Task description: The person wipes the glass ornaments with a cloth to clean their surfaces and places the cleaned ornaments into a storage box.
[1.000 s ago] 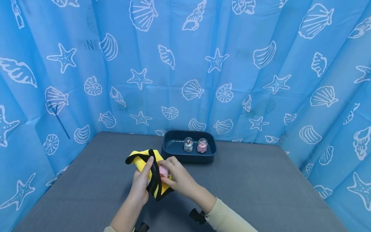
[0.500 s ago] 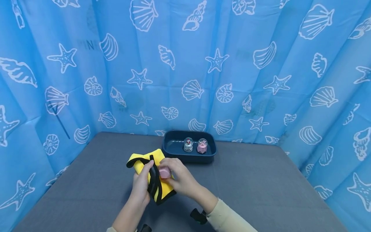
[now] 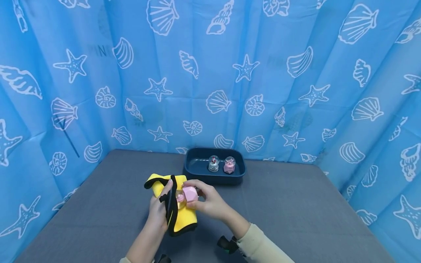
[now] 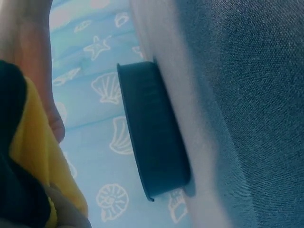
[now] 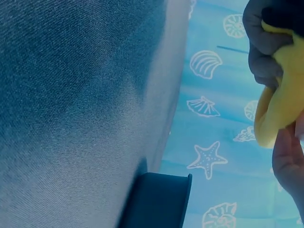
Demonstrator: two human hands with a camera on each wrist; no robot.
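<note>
A yellow cloth [image 3: 185,220] with black edging is gripped by my left hand [image 3: 158,210], thumb on top; in the right wrist view its fingers curl round the cloth [image 5: 289,85]. My right hand [image 3: 208,201] pinches the pink faceted base of a small snow globe [image 3: 190,194] between thumb and fingers. The globe's clear dome points left, against the cloth. Both hands are above the table, in front of a dark blue tray [image 3: 213,179]. Only part of the right hand [image 4: 35,80] shows in the left wrist view.
Inside the tray stand two snow globes: one with a silvery-white base [image 3: 213,164] and one with a pink base [image 3: 229,166]. A grey cloth covers the table [image 3: 289,204]. A blue curtain [image 3: 204,73] with white shells and starfish hangs behind and at both sides.
My right hand has shifted slightly right, turning the pink globe so its base faces right and its dome shows. The cloth's lower part has swung down a little.
</note>
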